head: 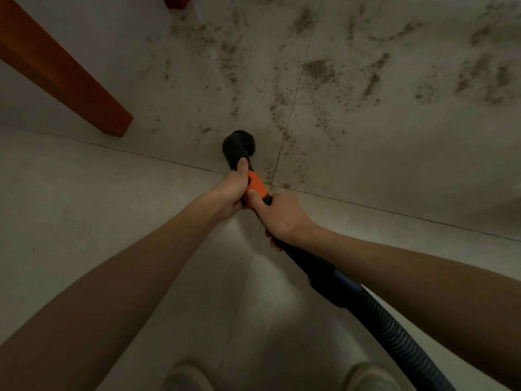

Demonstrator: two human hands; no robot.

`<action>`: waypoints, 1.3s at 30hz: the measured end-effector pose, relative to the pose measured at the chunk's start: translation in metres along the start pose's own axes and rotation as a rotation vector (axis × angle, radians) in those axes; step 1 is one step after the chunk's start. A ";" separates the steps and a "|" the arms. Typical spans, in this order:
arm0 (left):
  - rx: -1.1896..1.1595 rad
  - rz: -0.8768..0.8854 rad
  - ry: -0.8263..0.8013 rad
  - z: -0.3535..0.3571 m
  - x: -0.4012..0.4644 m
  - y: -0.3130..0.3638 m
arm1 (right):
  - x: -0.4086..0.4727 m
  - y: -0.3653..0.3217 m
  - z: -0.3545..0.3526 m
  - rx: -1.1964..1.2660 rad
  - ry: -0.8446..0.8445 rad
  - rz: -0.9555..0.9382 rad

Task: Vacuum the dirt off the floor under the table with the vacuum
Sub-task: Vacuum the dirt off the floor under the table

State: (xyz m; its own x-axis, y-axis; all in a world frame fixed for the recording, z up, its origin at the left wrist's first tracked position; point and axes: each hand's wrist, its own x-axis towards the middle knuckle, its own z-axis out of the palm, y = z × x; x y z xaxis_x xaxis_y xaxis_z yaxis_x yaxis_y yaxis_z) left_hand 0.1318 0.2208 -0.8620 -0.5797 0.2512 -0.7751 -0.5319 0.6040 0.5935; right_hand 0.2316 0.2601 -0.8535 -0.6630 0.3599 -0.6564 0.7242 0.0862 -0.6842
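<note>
one vacuum [248, 165], two hands, two table legs, two shoes

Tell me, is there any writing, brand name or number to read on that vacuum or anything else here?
None can be read. The black vacuum nozzle with its round brush head, its orange plastic collar, the ribbed dark hose, the orange-brown wooden table leg and the grey tiled floor show no lettering.

Black vacuum [239, 145] with orange band, brown dirt [318, 69], grey floor [84, 207].
</note>
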 end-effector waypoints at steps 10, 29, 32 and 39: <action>-0.127 -0.084 -0.081 0.006 -0.044 -0.045 | -0.053 0.026 0.006 -0.085 -0.086 0.055; -0.081 -0.131 -0.108 0.051 -0.087 -0.094 | -0.122 0.070 -0.016 -0.123 -0.093 0.147; -0.081 -0.130 -0.106 0.052 -0.085 -0.094 | -0.120 0.070 -0.017 -0.125 -0.091 0.150; -0.026 -0.092 -0.065 0.051 -0.066 -0.088 | -0.109 0.062 -0.016 -0.119 -0.072 0.140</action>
State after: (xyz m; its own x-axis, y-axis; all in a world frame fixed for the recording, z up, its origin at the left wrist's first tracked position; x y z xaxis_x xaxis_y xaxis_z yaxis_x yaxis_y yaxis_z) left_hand 0.2482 0.1893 -0.8744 -0.4869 0.2441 -0.8386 -0.5973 0.6075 0.5236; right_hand 0.3520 0.2410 -0.8197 -0.5633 0.3090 -0.7663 0.8245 0.1512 -0.5452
